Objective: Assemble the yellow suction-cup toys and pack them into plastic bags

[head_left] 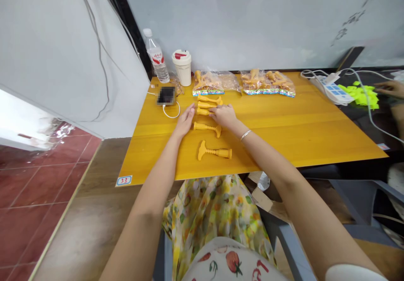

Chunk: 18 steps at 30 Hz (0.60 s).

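Several orange plastic T-shaped pieces lie in a loose column on the yellow wooden table. My right hand rests on the inner end of one piece, with its fingers over that piece and two more just beyond it. My left hand lies flat and empty on the wood, just left of that group. Below my right hand lies another piece, and the nearest one sits closer to the table's front edge. Two clear printed bags of similar orange pieces lie at the back.
A phone with a white cable, a water bottle and a white cup stand at the back left. At right are a power strip, bright green pieces and another person's hand. A wall bounds the back.
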Available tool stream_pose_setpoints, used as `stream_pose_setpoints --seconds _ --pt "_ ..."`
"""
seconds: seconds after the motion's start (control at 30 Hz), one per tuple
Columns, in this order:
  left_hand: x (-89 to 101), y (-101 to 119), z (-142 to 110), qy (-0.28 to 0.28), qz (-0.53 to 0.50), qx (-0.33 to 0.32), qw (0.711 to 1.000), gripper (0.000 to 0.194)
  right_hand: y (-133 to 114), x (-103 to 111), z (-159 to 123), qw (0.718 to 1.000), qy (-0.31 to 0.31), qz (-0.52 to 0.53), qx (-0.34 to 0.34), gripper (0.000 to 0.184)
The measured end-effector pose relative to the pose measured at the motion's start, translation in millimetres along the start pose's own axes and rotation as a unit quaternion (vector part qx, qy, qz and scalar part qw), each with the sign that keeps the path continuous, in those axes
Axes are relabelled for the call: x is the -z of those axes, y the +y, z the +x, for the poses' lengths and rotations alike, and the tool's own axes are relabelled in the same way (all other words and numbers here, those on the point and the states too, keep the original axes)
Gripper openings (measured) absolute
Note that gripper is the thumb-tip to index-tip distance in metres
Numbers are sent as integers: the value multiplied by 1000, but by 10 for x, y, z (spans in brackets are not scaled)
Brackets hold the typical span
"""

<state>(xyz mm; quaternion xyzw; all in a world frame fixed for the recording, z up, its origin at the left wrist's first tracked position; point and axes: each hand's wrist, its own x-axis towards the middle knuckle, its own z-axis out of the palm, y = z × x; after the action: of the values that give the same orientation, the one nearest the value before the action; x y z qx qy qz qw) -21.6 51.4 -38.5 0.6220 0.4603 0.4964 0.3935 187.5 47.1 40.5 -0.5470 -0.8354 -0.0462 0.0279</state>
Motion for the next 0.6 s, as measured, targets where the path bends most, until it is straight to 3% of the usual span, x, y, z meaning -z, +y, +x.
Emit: stream_pose_setpoints --seconds 0.23,0.4,0.6 --pt "-7 67 -20 3 -5 7 1000 79 73 64 35 1000 -29 4 6 38" --pt "-8 54 -18 4 -4 10 1000 77 79 104 -138 998 33 50 10 35" --pt "4 28 -11 6 0 5 1000 76 -60 52 -391 994 8 56 90 33"
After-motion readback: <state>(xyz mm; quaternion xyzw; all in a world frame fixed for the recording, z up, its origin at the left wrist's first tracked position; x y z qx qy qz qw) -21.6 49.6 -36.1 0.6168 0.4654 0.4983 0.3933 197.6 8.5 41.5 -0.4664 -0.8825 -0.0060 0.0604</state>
